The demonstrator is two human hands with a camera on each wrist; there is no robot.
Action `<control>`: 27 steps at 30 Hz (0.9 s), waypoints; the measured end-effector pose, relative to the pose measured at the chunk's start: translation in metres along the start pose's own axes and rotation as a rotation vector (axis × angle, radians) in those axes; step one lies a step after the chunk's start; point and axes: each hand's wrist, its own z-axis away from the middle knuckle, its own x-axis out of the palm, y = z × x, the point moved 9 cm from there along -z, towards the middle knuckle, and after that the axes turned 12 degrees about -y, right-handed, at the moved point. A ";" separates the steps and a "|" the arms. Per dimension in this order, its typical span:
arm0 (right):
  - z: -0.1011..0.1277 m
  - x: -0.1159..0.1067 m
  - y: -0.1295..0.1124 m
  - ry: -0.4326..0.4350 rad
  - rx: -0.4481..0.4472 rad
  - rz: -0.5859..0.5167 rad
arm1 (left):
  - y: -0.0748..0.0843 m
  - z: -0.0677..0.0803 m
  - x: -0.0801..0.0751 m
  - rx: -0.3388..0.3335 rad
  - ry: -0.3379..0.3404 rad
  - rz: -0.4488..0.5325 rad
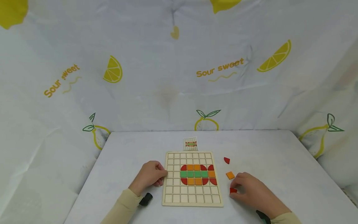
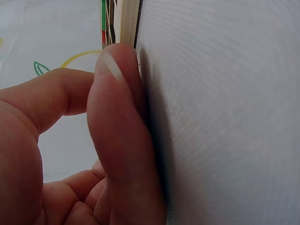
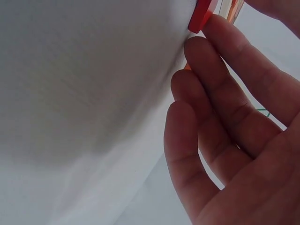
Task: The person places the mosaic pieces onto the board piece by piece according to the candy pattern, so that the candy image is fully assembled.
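Red, the small puzzle piece (image 1: 233,190) lies on the white table (image 1: 279,161) just right of the wooden grid board (image 1: 192,199), pinched by the right hand (image 1: 251,191). The left hand (image 1: 151,175), fingers curled, rests against the board's left edge.

My right hand (image 1: 253,191) covers most of the small red wooden tile (image 1: 233,190); only one corner shows in the head view, so its shape cannot be told. In the right wrist view the same tile (image 3: 202,15) is cut off by the top edge, and whether my grip closes on it cannot be told. The small printed pattern card (image 1: 190,143) behind the pale wooden grid board (image 1: 193,196) is too small to read. My left hand (image 1: 149,176) hides the board's left edge where they meet. In the left wrist view my thumb (image 2: 119,140) blocks the board's edge (image 2: 129,21). Both forearms run off the bottom edge of the head view.
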 end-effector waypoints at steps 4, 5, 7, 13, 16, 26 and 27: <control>0.001 -0.002 0.003 0.007 0.013 0.022 | 0.000 0.000 0.000 -0.006 0.001 0.004; 0.001 -0.002 0.005 0.007 0.020 0.031 | 0.000 0.001 0.000 -0.010 0.001 0.004; 0.003 -0.003 0.009 0.006 0.033 0.045 | 0.000 0.001 -0.001 -0.012 0.001 0.005; 0.006 -0.001 0.016 -0.031 0.081 0.027 | 0.000 0.002 -0.003 -0.010 0.014 -0.004; 0.006 0.000 0.011 -0.027 0.070 0.015 | -0.001 0.002 -0.004 -0.010 0.019 -0.006; -0.003 0.003 -0.006 0.031 0.051 0.035 | -0.001 0.001 -0.001 0.009 0.004 0.001; -0.004 0.004 -0.006 0.031 0.058 0.031 | -0.001 0.001 0.000 0.009 0.001 0.001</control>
